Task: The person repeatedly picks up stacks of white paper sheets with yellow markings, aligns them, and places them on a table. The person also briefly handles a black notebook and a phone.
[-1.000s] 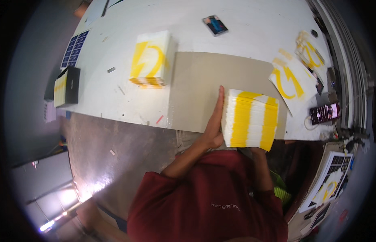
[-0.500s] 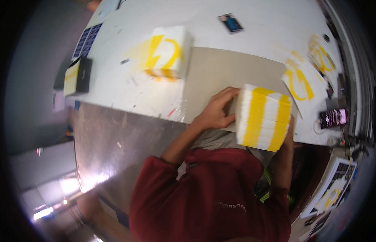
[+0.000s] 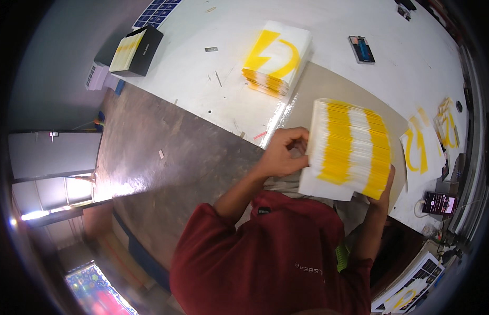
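1. At far left, a black open-topped box [image 3: 148,55] of upright white-and-yellow papers stands near the edge of the white table [image 3: 194,86].
2. Right of it, a neat pile of white sheets with a yellow graphic [image 3: 276,55] rests on the tabletop.
3. The left hand [image 3: 281,155] is half open, fingers curled and thumb forward, at the left side of the held bundle; whether it pinches a sheet I cannot tell.
4. That thick bundle of white paper with yellow-striped edges [image 3: 357,139] is in front of the person, over the near part of the flat beige board [image 3: 347,86]. White paper juts out at its lower left.
5. The right hand [image 3: 385,190] bears on the bundle's lower right edge; most fingers are hidden, so how far they close I cannot tell.
6. Farther right lie a loose white sheet with a yellow mark [image 3: 418,155] and a lit dark phone [image 3: 439,203].
7. Likely trouble: with the edges spread, a loose grip could let sheets slide out of line or spill; hard pinching could crease the outer ones.
8. Against half a second ago, the bundle looks more fanned and its lower edge stepped, the left fingers are more curled, and the whole view is turned.
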`<control>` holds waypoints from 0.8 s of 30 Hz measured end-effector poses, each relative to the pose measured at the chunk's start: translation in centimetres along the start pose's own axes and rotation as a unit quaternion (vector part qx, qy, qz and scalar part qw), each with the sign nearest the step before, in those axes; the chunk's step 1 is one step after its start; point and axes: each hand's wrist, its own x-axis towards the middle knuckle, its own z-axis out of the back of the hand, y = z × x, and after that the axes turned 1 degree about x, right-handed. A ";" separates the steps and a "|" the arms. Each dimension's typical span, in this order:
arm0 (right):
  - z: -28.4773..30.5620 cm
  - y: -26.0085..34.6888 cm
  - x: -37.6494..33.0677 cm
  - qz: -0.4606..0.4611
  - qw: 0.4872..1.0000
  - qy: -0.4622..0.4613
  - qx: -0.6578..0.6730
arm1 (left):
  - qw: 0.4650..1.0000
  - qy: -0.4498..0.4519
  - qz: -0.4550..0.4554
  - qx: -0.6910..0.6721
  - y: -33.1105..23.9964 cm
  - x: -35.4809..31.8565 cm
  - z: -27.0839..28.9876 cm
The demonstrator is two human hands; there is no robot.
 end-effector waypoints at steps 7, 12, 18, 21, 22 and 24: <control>-6.8 -0.6 3.2 -0.019 0.991 0.077 0.106 | 0.987 -0.152 0.000 0.044 -3.6 -2.9 9.1; -5.5 -3.3 2.2 -0.055 0.990 0.046 0.124 | 0.985 -0.168 0.012 -0.036 -6.5 -2.3 21.9; -4.8 -5.4 1.2 -0.103 0.986 0.010 0.128 | 0.971 -0.132 0.197 0.034 -3.8 3.3 33.9; -4.8 -5.3 1.2 -0.115 0.987 -0.002 0.108 | 0.955 -0.112 0.266 0.063 -2.2 5.3 35.4; -4.9 -5.2 1.1 -0.113 0.988 -0.009 0.105 | 0.949 -0.106 0.287 0.074 -1.9 5.8 35.7; -5.2 -5.2 0.7 -0.110 0.988 -0.016 0.103 | 0.942 -0.100 0.310 0.076 -2.1 6.5 35.9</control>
